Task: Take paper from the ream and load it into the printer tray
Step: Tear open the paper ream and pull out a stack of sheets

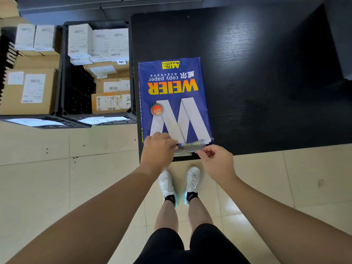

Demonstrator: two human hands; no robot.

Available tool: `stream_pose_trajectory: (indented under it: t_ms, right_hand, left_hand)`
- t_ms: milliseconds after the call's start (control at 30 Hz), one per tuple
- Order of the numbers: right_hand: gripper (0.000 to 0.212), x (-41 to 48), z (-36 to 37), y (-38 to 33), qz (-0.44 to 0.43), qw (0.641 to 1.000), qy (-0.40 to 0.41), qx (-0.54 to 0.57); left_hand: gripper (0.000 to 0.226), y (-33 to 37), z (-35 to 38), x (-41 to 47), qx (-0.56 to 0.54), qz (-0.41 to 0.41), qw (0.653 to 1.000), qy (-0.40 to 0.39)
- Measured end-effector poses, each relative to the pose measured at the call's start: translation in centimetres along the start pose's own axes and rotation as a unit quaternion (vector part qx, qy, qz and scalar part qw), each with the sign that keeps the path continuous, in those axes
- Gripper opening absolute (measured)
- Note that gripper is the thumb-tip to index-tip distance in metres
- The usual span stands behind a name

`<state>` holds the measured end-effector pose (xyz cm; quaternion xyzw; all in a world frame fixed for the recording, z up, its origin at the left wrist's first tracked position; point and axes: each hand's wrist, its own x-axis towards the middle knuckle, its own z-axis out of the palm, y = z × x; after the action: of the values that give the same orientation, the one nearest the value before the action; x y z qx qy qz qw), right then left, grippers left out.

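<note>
A blue ream of copy paper (174, 100) with yellow lettering lies flat on the black table (257, 73), near its front left corner. My left hand (158, 149) rests on the ream's near left corner, fingers gripping the wrapper's end flap. My right hand (216, 159) pinches the same flap from the right. The flap (192, 145) is lifted a little and white paper edges show beneath it. No printer or tray is identifiable in this view.
Black crates (64, 73) packed with cardboard boxes and white labelled packages stand on the floor left of the table. A dark cabinet (341, 44) sits at the table's right rear. My feet stand on beige tiles just before the table edge.
</note>
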<state>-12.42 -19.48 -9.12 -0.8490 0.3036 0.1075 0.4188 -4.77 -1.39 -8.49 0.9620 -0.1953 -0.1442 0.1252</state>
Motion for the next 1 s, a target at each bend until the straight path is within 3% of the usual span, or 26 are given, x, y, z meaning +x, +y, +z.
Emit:
stream_pose_trajectory:
  t_ms: [267,567,1000]
  right_hand:
    - [0.011,-0.1,-0.8,-0.1,0.030,0.997,0.069,0.015]
    - [0.014,0.2,-0.9,-0.9,0.041,0.995,0.088,0.024]
    - [0.018,0.1,-0.1,-2.0,0.099,0.990,0.095,0.033]
  left_hand:
    - [0.027,0.2,-1.6,1.1,-0.046,-0.026,0.996,-0.077]
    - [0.025,0.1,-2.4,3.2,-0.147,-0.123,0.970,-0.152]
    - [0.023,-0.4,-2.2,3.7,-0.184,-0.131,0.961,-0.159]
